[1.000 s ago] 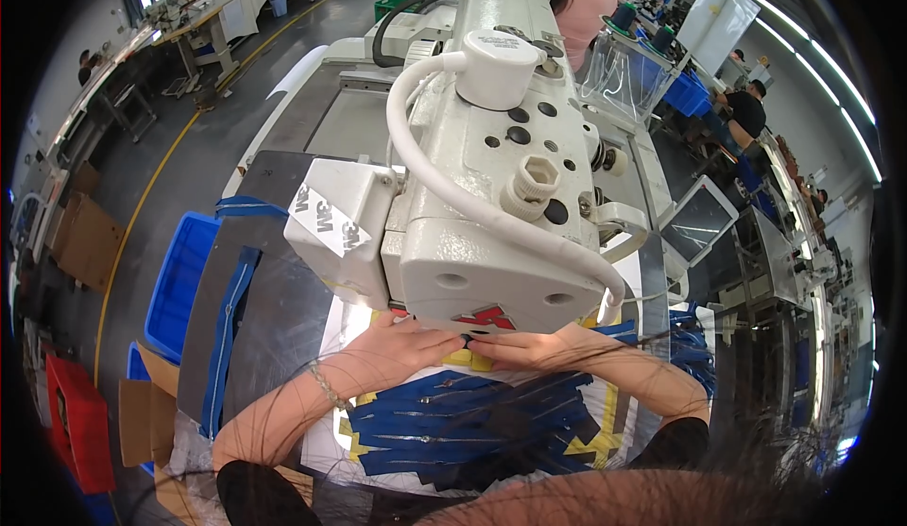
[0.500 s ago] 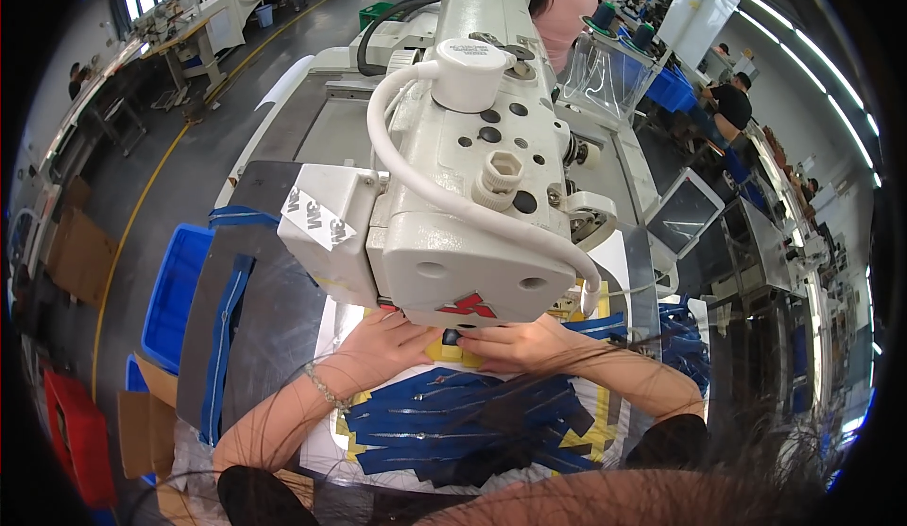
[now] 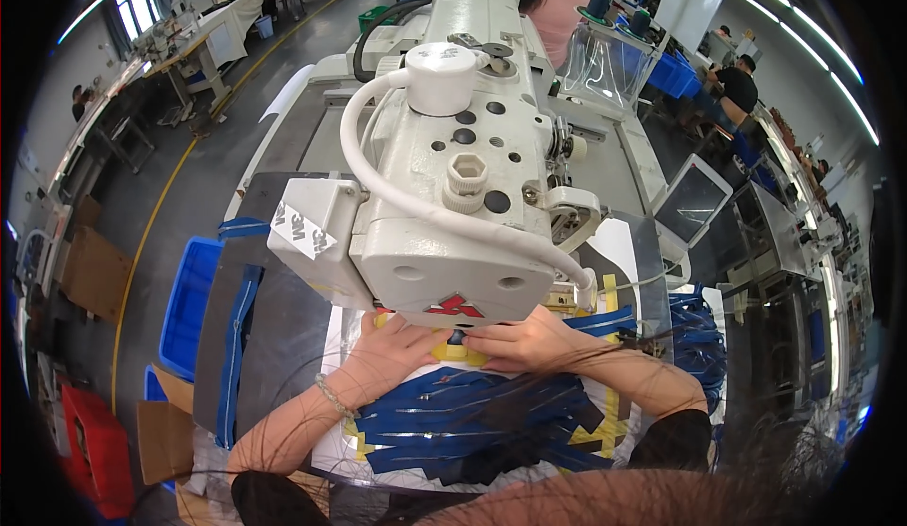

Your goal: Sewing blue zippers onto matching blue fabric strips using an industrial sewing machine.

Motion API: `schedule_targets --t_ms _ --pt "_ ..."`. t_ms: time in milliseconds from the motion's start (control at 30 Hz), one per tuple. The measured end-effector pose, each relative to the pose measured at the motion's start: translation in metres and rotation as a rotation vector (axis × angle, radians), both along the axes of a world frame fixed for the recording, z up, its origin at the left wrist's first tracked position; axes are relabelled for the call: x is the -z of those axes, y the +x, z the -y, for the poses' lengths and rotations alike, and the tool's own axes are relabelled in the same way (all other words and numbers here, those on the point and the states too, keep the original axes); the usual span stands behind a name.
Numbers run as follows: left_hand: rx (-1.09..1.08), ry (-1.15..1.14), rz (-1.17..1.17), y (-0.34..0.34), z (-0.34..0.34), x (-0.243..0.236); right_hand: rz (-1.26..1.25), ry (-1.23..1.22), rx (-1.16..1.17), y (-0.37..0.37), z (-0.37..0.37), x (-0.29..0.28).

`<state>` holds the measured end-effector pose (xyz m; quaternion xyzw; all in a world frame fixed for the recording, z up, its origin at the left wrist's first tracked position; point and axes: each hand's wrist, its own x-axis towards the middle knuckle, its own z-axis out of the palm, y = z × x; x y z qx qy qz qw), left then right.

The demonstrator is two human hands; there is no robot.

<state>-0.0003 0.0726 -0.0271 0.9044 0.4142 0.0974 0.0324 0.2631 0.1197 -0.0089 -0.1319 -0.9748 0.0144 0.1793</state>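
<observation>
Under the front of a white sewing machine head [image 3: 453,275], both my hands lie on the work. My left hand [image 3: 392,348] is flat, its outstretched fingers against a yellow-edged patch [image 3: 461,352]. From the other side my right hand [image 3: 529,341] reaches in with extended fingers, the tips touching a small dark blue piece [image 3: 457,337] on that patch. The machine head covers part of the fingertips and the stitching area. Nearer to me, several blue zipper strips [image 3: 453,422] lie in rows over a white sheet with yellow tape.
Single blue zippers [image 3: 236,356] lie along the table's left side. At the right edge hangs a blue zipper heap [image 3: 694,337]. A blue bin [image 3: 192,304], cardboard box [image 3: 162,436] and red container [image 3: 97,450] stand left. A tablet-like screen [image 3: 694,200] is at right. Other people work farther off.
My view has shifted slightly, so the machine sits lower and farther left in the picture. Both hands keep about the same place at the dark blue piece.
</observation>
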Motion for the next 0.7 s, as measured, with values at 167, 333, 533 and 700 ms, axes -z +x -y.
schedule_targets --t_ms 167,333,533,700 --pt "0.008 0.230 -0.034 0.006 0.005 -0.006 0.026 -0.032 0.003 0.001 0.001 0.001" --pt "-0.013 0.249 -0.060 0.009 0.010 -0.004 0.018 -0.004 -0.001 0.000 0.002 0.000" --pt "-0.012 0.243 -0.036 0.010 0.012 -0.004 -0.031 0.120 0.052 0.002 0.014 0.005" --pt "-0.033 0.160 -0.100 0.011 0.012 -0.005 -0.040 0.012 0.101 0.007 0.021 0.025"
